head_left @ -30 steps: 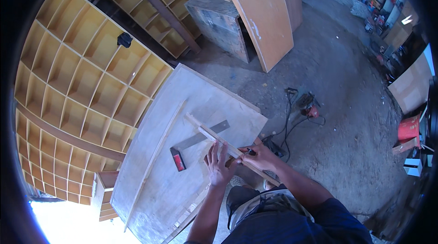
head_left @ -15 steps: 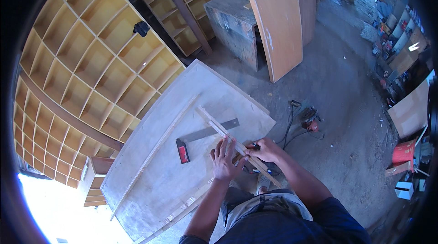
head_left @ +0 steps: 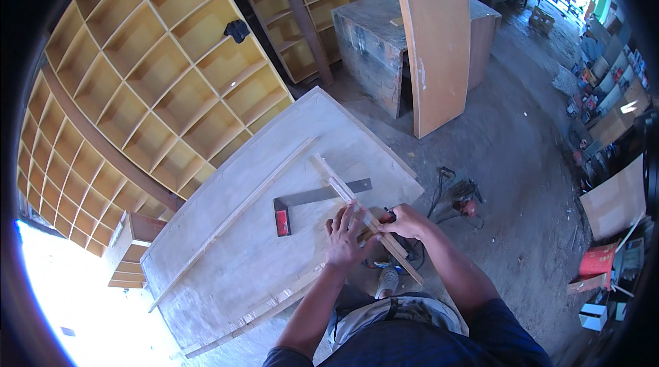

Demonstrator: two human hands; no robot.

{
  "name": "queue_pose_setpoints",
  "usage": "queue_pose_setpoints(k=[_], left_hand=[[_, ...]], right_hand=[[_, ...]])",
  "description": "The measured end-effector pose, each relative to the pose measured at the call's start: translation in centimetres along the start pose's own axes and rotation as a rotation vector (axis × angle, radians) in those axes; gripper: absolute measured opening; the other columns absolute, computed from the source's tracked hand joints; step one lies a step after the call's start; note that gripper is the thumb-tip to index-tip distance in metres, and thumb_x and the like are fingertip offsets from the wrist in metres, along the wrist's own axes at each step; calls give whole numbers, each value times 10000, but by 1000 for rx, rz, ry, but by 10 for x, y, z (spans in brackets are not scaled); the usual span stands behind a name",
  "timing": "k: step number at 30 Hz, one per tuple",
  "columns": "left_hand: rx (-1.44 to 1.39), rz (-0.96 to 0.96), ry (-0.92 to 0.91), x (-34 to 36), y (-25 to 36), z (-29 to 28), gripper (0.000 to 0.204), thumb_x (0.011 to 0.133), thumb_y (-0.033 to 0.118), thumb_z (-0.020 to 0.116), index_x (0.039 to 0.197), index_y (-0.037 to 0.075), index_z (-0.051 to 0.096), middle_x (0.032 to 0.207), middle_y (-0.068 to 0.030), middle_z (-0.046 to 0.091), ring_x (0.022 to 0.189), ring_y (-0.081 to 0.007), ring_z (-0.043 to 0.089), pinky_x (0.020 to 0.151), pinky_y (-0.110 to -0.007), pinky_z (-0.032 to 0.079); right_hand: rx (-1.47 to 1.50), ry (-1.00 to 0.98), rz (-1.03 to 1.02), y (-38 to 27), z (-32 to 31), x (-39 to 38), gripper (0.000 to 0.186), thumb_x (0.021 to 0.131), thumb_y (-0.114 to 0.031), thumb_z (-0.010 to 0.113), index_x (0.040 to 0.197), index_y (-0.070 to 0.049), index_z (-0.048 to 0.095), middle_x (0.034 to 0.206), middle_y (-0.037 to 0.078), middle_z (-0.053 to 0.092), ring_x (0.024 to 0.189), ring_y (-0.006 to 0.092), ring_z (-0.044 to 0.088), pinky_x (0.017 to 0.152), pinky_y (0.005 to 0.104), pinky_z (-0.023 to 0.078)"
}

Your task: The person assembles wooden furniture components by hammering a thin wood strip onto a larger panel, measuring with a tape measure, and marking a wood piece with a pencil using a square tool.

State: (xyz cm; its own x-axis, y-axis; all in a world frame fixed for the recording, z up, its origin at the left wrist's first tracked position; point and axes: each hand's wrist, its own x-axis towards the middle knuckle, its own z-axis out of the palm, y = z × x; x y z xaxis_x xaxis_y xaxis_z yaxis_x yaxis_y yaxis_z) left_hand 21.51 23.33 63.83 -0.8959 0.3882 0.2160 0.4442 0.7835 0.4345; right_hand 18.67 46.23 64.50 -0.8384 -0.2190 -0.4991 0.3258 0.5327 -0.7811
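Note:
Several narrow wooden strips [head_left: 394,246] lie bunched together at a slant across the near right edge of a pale, flat panel [head_left: 226,257]. My left hand [head_left: 347,236] rests on the strips with its fingers stretched out and spread. Just to its right, my right hand [head_left: 406,221] is closed at the strips' side around a small dark object, mostly hidden by the fingers. Beneath the strips passes the metal blade of a try square [head_left: 316,196], whose black and red handle lies left of my hands. One long thin wooden strip [head_left: 233,219] lies apart, farther left on the panel.
A large yellowish grid shelf [head_left: 158,58] stands to the left. Ahead, a curved wooden panel [head_left: 436,58] leans on a worn box-like bench [head_left: 367,44]. A corded red power tool [head_left: 467,208] sits on the floor at right, and a red container [head_left: 597,260] farther right.
My view has shifted a little, so the shelf and bench appear farther right and lower. Both hands stay at the strips, with the left fingers still spread and the right hand still closed.

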Motion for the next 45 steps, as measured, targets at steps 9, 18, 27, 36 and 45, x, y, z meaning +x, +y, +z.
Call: queue_pose_setpoints(k=[9,18,27,36,45], left_hand=[[-46,24,33,0,3,-4,834,876,584,769,1546,143,540,1598,-204,463,1473,-403,431,1153,-581,327],[-35,24,45,-1,2,-6,835,863,571,784,1543,148,547,1591,-197,477,1460,-395,450,1142,-576,337],[-55,34,56,1,4,-4,839,849,572,799,1524,135,560,1580,-197,487,1445,-395,461,1132,-569,338],[-6,29,-2,2,6,-9,779,910,594,728,1568,225,533,1592,-195,456,1429,-394,454,1145,-570,317],[-36,38,20,2,2,-5,765,913,611,715,1559,234,552,1608,-195,432,1433,-396,445,1153,-572,312]], right_hand=[[81,-48,-13,-5,-3,10,463,811,-97,857,1235,16,711,1094,127,796,1007,220,731,955,372,541],[131,-89,37,-26,-7,5,420,765,-24,857,1166,33,744,1072,128,797,985,215,738,931,363,551],[24,-128,113,-4,-7,33,350,748,-46,872,1080,30,791,1031,122,801,943,205,733,900,346,548],[-8,-123,129,-23,-15,20,314,748,-65,884,1051,-9,827,978,105,809,899,196,730,868,348,548],[45,-137,108,-22,-14,16,366,745,-63,887,1095,11,809,1016,113,805,927,205,727,903,359,545]])
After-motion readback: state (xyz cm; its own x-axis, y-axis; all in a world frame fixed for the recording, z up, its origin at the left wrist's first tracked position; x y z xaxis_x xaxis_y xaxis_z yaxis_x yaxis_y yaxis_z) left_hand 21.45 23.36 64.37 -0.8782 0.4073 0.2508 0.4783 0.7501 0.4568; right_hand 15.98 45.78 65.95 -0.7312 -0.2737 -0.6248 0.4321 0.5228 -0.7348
